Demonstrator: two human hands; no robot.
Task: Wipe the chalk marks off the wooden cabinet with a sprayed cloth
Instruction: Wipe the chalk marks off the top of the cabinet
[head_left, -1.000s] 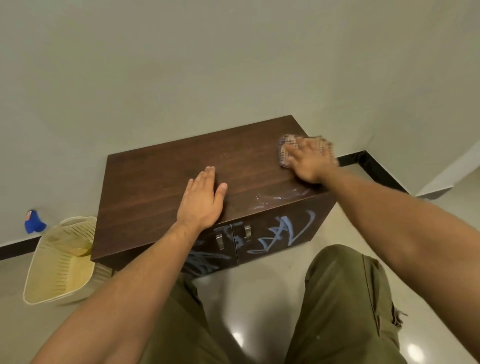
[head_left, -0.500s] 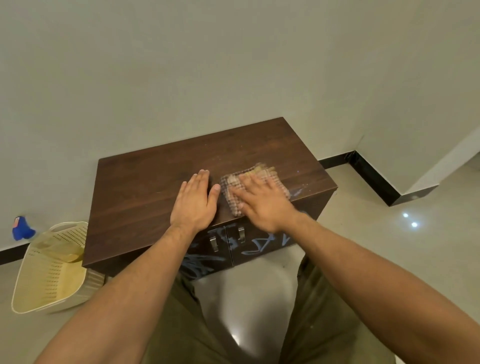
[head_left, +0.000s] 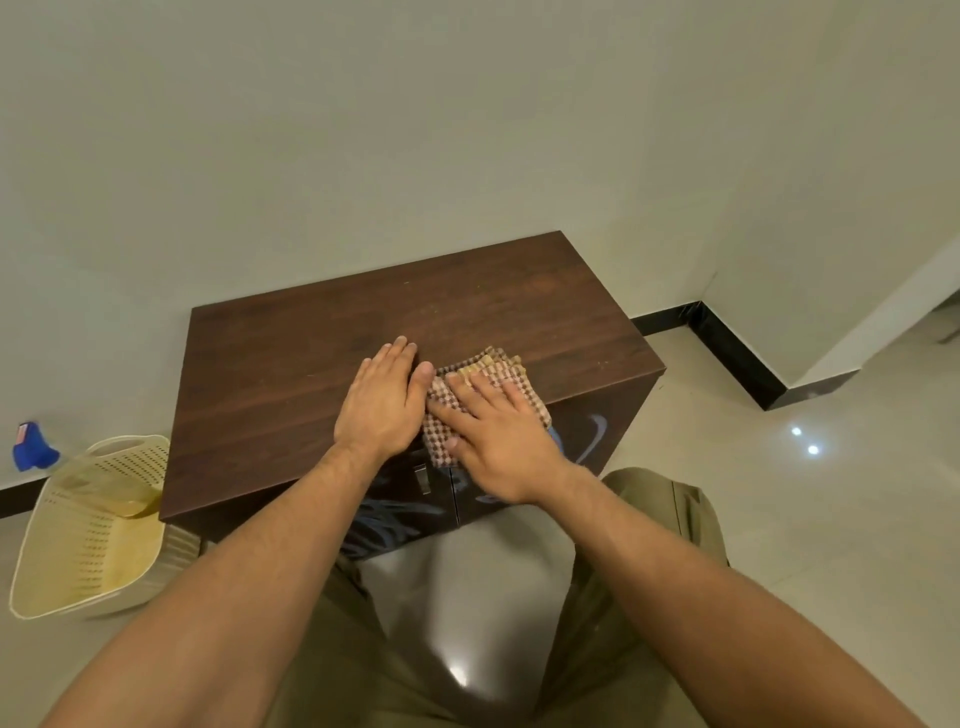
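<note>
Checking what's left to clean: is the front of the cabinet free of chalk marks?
No, blue chalk scribbles run across the front of the cabinet.

1 head view (wide-angle), downward over cabinet

Showing a room under soft, even, slightly dim light with a warm greenish cast. Bouncing overhead light off the glossy floor as two small white dots at right and one brighter patch near, between the trouser legs. Casting only faint, diffuse shadows around the cabinet base. Bending straight lines toward the edges, wide-angle fashion, and swelling the near forearms. Rendering the middle fairly sharp, softening slightly toward the corners.
</note>
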